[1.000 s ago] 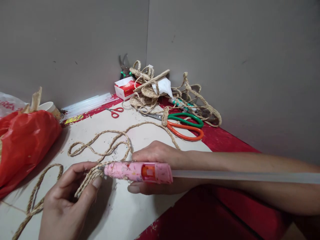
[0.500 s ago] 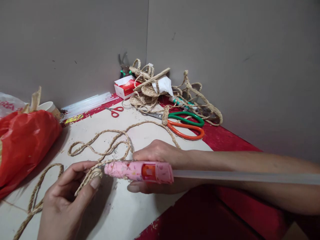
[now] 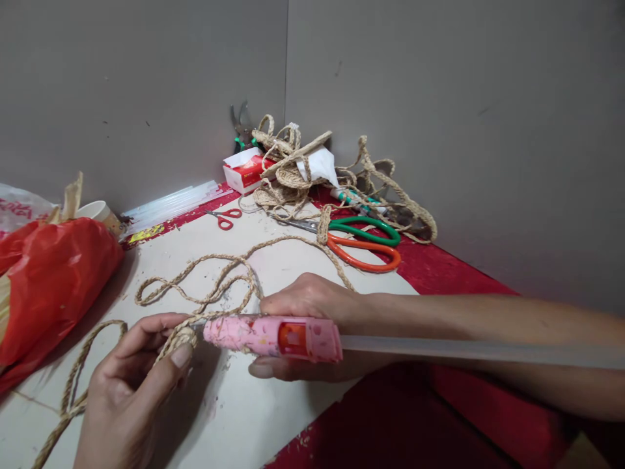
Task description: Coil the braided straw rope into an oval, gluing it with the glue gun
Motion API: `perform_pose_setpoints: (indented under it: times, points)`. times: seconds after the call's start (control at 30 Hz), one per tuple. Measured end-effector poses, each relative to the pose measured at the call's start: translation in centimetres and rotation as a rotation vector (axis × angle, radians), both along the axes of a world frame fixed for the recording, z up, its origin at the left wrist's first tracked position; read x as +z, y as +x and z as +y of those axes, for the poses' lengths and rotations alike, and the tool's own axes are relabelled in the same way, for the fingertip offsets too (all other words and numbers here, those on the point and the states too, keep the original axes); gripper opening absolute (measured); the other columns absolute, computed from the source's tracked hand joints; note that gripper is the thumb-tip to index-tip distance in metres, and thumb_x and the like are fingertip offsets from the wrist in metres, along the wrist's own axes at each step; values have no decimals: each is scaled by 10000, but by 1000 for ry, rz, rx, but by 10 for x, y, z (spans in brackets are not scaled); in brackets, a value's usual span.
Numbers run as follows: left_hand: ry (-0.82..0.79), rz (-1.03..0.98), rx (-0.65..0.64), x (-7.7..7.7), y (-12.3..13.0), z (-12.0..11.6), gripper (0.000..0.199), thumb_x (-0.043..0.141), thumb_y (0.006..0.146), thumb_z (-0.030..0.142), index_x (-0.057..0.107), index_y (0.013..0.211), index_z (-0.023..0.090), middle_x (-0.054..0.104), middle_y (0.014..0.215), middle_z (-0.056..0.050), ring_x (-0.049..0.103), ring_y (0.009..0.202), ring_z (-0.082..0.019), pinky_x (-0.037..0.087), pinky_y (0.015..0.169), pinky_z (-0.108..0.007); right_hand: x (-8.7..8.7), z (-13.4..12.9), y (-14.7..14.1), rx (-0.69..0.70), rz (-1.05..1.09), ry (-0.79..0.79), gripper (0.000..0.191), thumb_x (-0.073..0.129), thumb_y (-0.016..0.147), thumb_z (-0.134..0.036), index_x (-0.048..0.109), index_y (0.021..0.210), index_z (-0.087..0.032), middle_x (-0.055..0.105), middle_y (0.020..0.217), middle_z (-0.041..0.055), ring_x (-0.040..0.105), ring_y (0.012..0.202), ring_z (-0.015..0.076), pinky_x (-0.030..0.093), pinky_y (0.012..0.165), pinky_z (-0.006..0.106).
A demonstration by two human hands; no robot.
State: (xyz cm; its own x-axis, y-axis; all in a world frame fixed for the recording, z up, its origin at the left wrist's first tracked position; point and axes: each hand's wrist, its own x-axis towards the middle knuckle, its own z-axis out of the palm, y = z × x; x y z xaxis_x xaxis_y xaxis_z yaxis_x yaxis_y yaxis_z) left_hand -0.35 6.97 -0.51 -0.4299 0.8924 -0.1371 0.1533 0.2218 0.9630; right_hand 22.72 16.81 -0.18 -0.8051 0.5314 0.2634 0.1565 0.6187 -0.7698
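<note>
My right hand [image 3: 305, 303] grips a pink glue gun [image 3: 273, 337] held level, with a long clear glue stick [image 3: 463, 350] running out of its back to the right. The gun's nozzle touches a small coiled end of braided straw rope [image 3: 178, 339]. My left hand [image 3: 131, 384] pinches that coil between thumb and fingers. The rest of the rope [image 3: 205, 280] loops loosely over the pale board [image 3: 244, 417] behind and to the left of my hands.
A red plastic bag [image 3: 49, 280] lies at the left with a paper cup [image 3: 95, 210] behind it. Clear glue sticks [image 3: 170, 198], small red scissors [image 3: 225, 218], large green-and-orange scissors [image 3: 364, 244], a red-and-white box [image 3: 244, 170], pliers [image 3: 241, 130] and a rope pile [image 3: 293, 169] fill the corner.
My left hand has curled the rope end tighter against the nozzle and shifted slightly. The glue gun and right hand have barely moved.
</note>
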Motion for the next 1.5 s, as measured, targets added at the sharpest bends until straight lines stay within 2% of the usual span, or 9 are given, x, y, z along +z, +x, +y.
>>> perform_pose_setpoints:
  times: [0.13, 0.33, 0.43, 0.6, 0.8, 0.9, 1.07, 1.5]
  points:
    - [2, -67, 7, 2, 1, 2, 447, 866, 575, 413, 719, 964, 249, 698, 803, -51, 612, 632, -173, 470, 497, -203, 4, 1, 0, 14, -64, -5, 404, 609, 802, -483, 451, 609, -166, 386, 489, -64, 249, 423, 32, 223, 450, 182]
    - [-13, -143, 0, 6, 6, 3, 421, 863, 588, 374, 714, 960, 247, 654, 695, -5, 578, 571, -132, 438, 486, -178, 13, 1, 0, 35, -143, -47, 343, 627, 775, -422, 456, 617, -170, 390, 488, -65, 261, 437, 40, 228, 459, 189]
    - [19, -64, -17, 4, 4, 3, 415, 864, 591, 386, 720, 951, 238, 694, 740, -17, 570, 588, -124, 445, 513, -175, 16, 1, -1, 33, -185, -61, 351, 626, 775, -433, 455, 611, -173, 405, 494, -60, 281, 440, 45, 239, 461, 192]
    - [83, 149, -32, 0, 1, 2, 339, 841, 631, 403, 722, 904, 242, 720, 839, -28, 621, 704, -171, 489, 608, -228, 21, 0, -2, 42, -263, -87, 369, 629, 780, -411, 415, 590, -178, 377, 465, -70, 280, 408, 42, 240, 449, 191]
    - [130, 293, 10, 5, 13, 0, 301, 787, 700, 443, 681, 932, 284, 689, 835, 6, 630, 800, -181, 470, 697, -237, 30, 0, 1, 82, -177, -110, 378, 594, 848, -365, 358, 617, -180, 377, 512, -66, 324, 437, 43, 263, 476, 190]
    - [141, 297, 24, 8, 19, 0, 265, 772, 724, 440, 639, 901, 294, 656, 776, 37, 590, 724, -145, 435, 660, -220, 28, 1, 1, 115, -135, -98, 357, 592, 860, -334, 353, 643, -182, 382, 556, -63, 340, 481, 52, 286, 522, 200]
    - [149, 333, 19, 10, 22, 0, 253, 764, 727, 453, 625, 867, 294, 631, 760, 48, 580, 711, -142, 424, 645, -239, 21, 4, -1, 137, -108, 36, 371, 562, 881, -372, 331, 654, -192, 414, 598, -33, 386, 603, 101, 298, 588, 231]
    - [170, 399, 33, 9, 25, 0, 220, 757, 722, 418, 637, 856, 291, 666, 840, 49, 601, 752, -146, 468, 722, -247, 15, 2, 0, 125, -81, 48, 351, 539, 886, -385, 360, 658, -187, 419, 601, -36, 372, 572, 90, 283, 573, 227]
